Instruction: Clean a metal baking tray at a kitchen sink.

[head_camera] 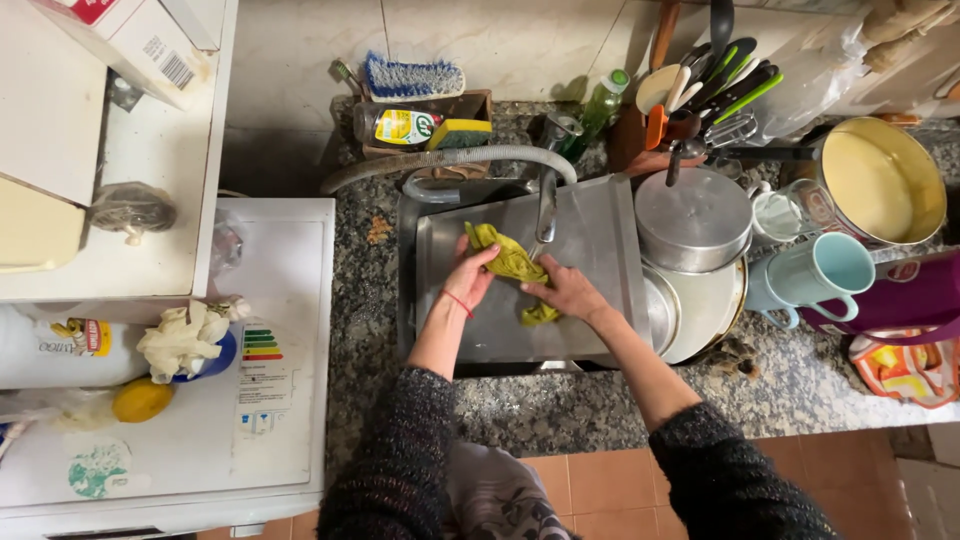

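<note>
Landmark: steel tray point(600, 225) lying across the sink.
Cloth: yellow-green cloth point(512, 265) is lying bunched on the tray, just under the tap point(547, 200).
Left hand: left hand point(468, 280) is gripping the cloth's upper end, fingers closed on it.
Right hand: right hand point(565, 290) is clamping the cloth's lower end against the tray.
Right of tray: steel pot lid point(692, 220), blue mugs point(815, 275).
Behind tray: dish soap bottle point(400, 126).

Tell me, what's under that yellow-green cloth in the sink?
Under the yellow-green cloth lies a flat metal tray resting across the sink. Both the left hand and right hand grip it. The basin beneath is hidden.
</note>
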